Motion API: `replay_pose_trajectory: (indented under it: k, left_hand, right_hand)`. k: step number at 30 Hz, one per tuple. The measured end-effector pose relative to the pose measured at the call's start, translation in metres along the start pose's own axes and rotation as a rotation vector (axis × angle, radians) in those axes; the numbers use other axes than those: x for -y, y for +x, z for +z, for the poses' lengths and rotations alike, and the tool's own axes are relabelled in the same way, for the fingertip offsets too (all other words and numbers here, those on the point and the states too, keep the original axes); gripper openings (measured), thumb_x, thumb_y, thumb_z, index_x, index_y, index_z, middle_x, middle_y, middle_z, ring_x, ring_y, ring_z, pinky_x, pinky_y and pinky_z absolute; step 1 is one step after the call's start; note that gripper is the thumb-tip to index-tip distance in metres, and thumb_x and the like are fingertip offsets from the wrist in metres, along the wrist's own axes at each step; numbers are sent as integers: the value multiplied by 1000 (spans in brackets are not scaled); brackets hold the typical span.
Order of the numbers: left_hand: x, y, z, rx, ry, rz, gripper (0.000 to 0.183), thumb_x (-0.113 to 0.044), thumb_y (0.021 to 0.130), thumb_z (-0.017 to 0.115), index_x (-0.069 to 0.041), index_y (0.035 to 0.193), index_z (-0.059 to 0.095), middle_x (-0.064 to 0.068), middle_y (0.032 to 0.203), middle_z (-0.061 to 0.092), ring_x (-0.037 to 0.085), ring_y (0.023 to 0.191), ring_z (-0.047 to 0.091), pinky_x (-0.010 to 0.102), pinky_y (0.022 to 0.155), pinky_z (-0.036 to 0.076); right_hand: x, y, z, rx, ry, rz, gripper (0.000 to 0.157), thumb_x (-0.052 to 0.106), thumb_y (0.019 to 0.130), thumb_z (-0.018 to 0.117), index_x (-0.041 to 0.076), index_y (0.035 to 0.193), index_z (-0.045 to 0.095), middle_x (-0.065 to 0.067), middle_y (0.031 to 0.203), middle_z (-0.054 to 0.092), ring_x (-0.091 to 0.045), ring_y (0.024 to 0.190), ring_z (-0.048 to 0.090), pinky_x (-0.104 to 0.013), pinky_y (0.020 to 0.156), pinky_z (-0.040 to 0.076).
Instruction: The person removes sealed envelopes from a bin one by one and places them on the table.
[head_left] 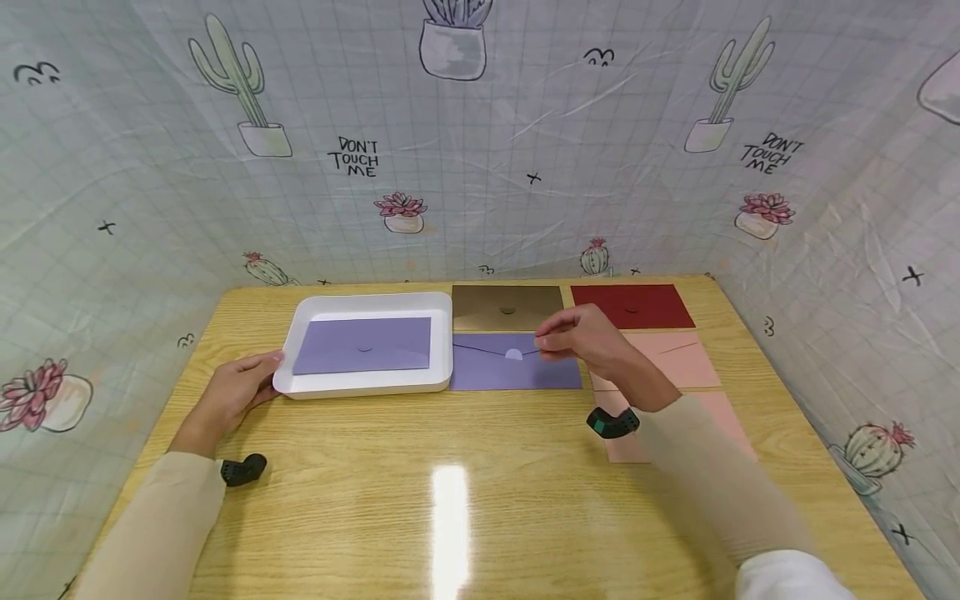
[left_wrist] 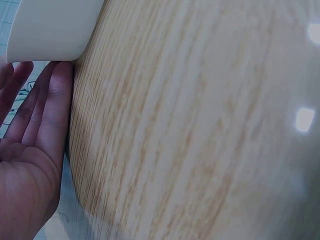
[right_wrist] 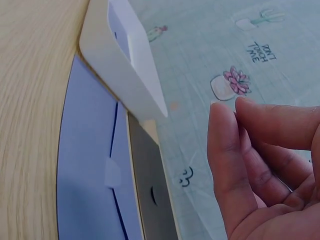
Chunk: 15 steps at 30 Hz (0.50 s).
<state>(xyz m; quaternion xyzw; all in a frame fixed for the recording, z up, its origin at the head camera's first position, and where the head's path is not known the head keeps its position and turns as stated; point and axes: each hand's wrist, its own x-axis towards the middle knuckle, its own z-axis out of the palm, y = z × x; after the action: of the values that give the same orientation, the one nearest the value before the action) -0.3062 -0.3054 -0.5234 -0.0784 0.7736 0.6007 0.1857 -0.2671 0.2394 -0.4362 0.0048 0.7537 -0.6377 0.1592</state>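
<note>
A white tray [head_left: 400, 386] rests on the table at the left, with a lavender envelope [head_left: 367, 346] lying in it. At the tray's left end my left hand [head_left: 234, 392] holds the rim, thumb on top and fingers against the side; its fingers [left_wrist: 52, 100] show at the tray's wall in the left wrist view. Another lavender envelope [head_left: 487, 371], with a pointed flap and pale round seal, lies right beside the tray. Over its right part hovers my right hand [head_left: 592, 342]. The thumb and index fingertips [right_wrist: 223, 112] come close together with nothing visible between them.
A brown envelope [head_left: 480, 307] lies behind the lavender one, and a dark red envelope [head_left: 637, 304] at the back right. Two pink envelopes [head_left: 693, 367] lie in front of the red one, partly under my right arm. A cactus-print cloth [head_left: 480, 167] walls the table.
</note>
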Motion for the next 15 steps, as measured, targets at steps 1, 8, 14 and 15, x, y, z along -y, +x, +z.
replay_pose_trajectory:
  k: [1,8,14,15]
  left_hand:
    - [0,0,0,0,-1,2,77,-44,105,59,3,160,32,5,146,51,-16,94,62,14,85,59]
    - [0,2,0,-11,-2,0,79,-46,104,60,2,160,33,5,144,54,-15,93,62,14,84,59]
    - [-1,2,3,-17,29,-8,74,-46,107,54,0,161,33,26,165,32,-17,92,60,13,84,58]
    - [-1,2,3,-19,29,-9,74,-46,107,54,0,161,33,24,163,35,-17,92,60,13,84,58]
  right_hand:
    - [1,2,3,4,4,3,30,-3,95,70,-20,118,64,1,84,73,-14,76,75,-31,77,65]
    - [9,13,23,48,58,2,35,-4,94,71,-23,122,61,-1,85,75,-17,77,77,-33,78,66]
    - [9,22,40,79,61,-19,30,-6,93,71,-21,118,65,-2,84,74,-16,75,76,-35,78,66]
    - [9,24,44,84,64,-23,30,-5,93,71,-21,118,65,-2,84,74,-16,75,76,-35,78,66]
